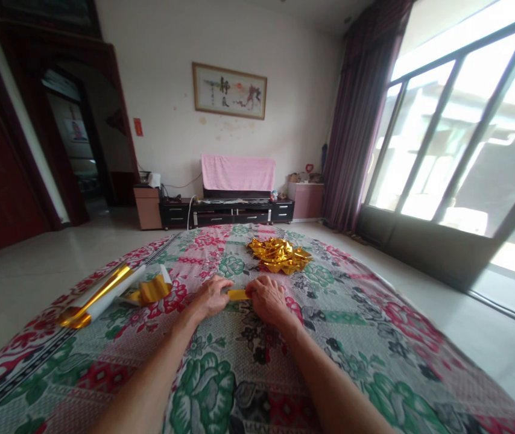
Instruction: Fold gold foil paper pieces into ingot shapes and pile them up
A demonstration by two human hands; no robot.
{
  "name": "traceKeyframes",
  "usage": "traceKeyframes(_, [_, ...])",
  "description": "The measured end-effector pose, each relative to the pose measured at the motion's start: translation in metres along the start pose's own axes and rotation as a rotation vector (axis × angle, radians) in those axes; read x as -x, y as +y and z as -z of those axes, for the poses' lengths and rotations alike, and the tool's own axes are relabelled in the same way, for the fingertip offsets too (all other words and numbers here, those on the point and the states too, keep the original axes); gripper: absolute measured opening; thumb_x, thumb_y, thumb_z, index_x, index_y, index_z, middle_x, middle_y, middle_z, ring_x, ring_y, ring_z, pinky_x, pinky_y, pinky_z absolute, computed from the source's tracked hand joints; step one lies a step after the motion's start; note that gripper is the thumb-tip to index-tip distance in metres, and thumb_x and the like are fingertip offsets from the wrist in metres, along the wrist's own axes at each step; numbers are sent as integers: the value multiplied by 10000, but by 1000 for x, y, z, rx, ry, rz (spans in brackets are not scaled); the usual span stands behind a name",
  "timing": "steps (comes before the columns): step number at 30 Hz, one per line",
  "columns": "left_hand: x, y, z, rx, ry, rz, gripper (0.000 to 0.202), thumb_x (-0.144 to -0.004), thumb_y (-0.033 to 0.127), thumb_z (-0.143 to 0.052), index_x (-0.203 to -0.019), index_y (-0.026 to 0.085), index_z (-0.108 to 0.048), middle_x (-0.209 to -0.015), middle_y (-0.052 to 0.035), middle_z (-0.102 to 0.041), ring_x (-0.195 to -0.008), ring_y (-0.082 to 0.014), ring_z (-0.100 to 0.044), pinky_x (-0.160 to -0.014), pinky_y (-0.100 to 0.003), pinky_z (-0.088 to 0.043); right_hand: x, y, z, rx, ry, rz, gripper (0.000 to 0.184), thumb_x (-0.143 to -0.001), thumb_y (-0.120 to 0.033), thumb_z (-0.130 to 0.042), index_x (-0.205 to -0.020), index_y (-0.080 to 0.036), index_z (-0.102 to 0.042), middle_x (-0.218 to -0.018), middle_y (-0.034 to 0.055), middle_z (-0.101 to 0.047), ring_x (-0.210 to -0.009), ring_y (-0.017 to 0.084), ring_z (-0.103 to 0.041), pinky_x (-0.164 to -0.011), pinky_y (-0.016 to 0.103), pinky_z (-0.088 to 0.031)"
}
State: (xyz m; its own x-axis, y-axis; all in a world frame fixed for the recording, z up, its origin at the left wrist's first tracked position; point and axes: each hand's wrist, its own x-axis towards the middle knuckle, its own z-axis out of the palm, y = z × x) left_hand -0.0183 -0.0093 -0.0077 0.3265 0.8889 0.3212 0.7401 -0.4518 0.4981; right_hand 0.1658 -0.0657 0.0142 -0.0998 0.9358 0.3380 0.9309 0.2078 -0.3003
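Observation:
Between my two hands a small strip of gold foil paper [239,295] is stretched out, low over the patterned cloth. My left hand [214,295] pinches its left end between thumb and fingers. At the other end my right hand [266,298] is closed on the strip, with fingers bent over it. Just beyond the right hand lies a heap of folded gold foil pieces [280,255]. To the left of my left hand rest loose gold foil sheets [151,290] and a roll of gold foil paper [99,298] with a white underside.
A flowered cloth [203,386] in red, green and grey covers the surface before me. Farther back stands a low black cabinet [252,216] with a pink towel [238,173] over a screen. Large windows [447,132] and a purple curtain [361,114] are on the right.

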Motion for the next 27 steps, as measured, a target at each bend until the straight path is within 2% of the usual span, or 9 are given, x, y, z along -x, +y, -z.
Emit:
traceKeyframes(8, [0,3,3,-30,-2,-20,349,-644,117,-518,-941,218,-672,-1030,-53,-593,-972,-168,-543,-908,-302,-418,5,-1,2,-86,86,22,190,-805,-324,-486,-919,-253,-620,-963,23,-555,-909,175,-473,-796,292,-297])
traceKeyframes(14, [0,5,5,18,3,-33,359,-635,115,-525,-949,209,-671,-1006,-55,-600,-945,-170,-550,-856,-295,-443,5,1,3,-191,152,72,152,-758,-240,-534,-877,-233,-627,-947,21,-573,-909,162,-508,-804,263,-333])
traceKeyframes(20, [1,13,10,92,18,-30,240,-644,167,-539,-839,202,-675,-916,-38,-615,-882,-168,-556,-807,-289,-459,2,4,0,-266,208,140,141,-765,-158,-494,-816,-209,-615,-881,18,-589,-865,141,-536,-792,234,-366])
traceKeyframes(23, [1,16,11,171,64,-59,166,-667,207,-533,-770,186,-660,-873,-37,-618,-840,-160,-560,-802,-284,-462,1,4,0,-314,265,132,163,-800,-161,-442,-824,-193,-599,-865,27,-588,-837,132,-539,-765,218,-384])
traceKeyframes(27, [2,22,11,280,111,-63,138,-676,228,-533,-749,183,-641,-915,-33,-627,-845,-153,-574,-796,-269,-470,1,4,2,-400,322,109,160,-814,-189,-423,-819,-190,-582,-885,31,-585,-828,130,-540,-760,214,-395])
